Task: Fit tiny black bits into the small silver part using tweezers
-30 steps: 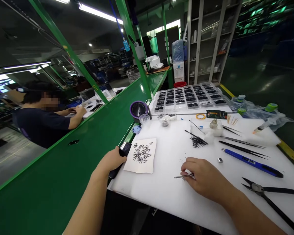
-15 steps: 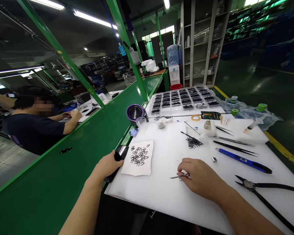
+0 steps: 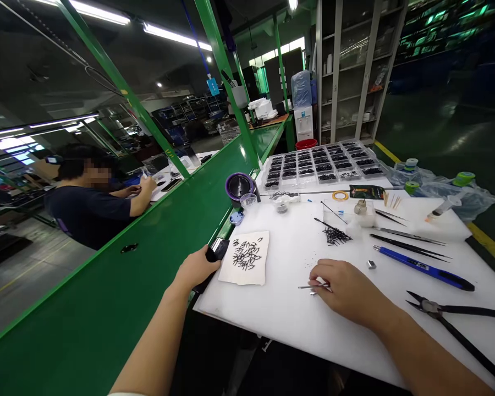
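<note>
At the left edge of the white work surface point(image 3: 289, 308), my left hand point(image 3: 196, 268) is closed round a flat, glossy black object point(image 3: 219, 248), whose kind I cannot make out. Beside it lies a whitish paper sheet point(image 3: 253, 278) scattered with small bent black pieces point(image 3: 246, 256). My right hand point(image 3: 341, 285) rests low over the surface, its fingers pinched on a thin metal tool point(image 3: 307, 287) that points left. A small shiny metal bit shows under these fingertips. Tiny dark specks lie just beyond the hand, with a pile of thin black pieces point(image 3: 336, 236) farther back.
Cutting pliers point(image 3: 431, 308), a blue pen-like tool point(image 3: 424, 268) and tweezers point(image 3: 410, 247) lie at the right. A compartment tray point(image 3: 319, 165) of black parts stands at the back. A green partition point(image 3: 157, 275) borders the left, with a person point(image 3: 91, 203) working beyond it.
The whole view has turned slightly left, so things sit farther right in the picture. Both hands keep their grips and their places on the work surface.
</note>
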`<control>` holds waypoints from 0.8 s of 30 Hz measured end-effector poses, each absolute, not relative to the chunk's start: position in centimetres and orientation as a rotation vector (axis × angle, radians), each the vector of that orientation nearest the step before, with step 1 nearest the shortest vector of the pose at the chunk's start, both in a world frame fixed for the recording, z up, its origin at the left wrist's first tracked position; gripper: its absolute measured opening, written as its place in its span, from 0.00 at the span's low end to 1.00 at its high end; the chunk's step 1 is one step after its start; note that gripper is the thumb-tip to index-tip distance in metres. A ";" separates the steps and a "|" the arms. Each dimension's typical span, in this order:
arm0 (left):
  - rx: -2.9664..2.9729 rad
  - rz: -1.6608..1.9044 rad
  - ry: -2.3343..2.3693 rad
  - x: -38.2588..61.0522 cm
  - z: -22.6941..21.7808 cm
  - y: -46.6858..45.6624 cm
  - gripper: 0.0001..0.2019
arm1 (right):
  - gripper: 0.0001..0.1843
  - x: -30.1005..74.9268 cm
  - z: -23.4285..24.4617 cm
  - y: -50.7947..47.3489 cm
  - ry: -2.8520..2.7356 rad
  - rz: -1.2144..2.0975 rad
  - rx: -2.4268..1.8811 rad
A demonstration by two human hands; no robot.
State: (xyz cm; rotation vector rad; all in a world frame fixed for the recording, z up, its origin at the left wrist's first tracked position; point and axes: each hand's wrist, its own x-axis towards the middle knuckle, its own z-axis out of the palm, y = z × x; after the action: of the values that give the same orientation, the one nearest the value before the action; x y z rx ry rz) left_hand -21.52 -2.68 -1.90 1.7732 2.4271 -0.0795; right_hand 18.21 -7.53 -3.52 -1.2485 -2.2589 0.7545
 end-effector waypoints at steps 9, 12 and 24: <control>1.772 -0.076 2.424 -22.0 -2.4 -2.6 0.19 | 0.10 18.2 -3.7 -7.7 -2.246 0.740 -1.262; 1.766 -0.076 2.417 -22.0 -2.4 -2.7 0.19 | 0.10 18.3 -3.8 -7.7 -2.246 0.738 -1.256; 1.753 -0.130 2.450 -21.7 -1.9 -2.3 0.19 | 0.09 18.3 -4.1 -7.8 -2.126 0.742 -1.134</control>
State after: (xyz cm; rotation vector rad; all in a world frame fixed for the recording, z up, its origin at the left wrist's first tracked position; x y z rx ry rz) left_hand -21.66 -2.27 -1.94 1.7527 2.4502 -0.1302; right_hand 18.34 -7.80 -4.05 -1.1341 -2.1257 0.7420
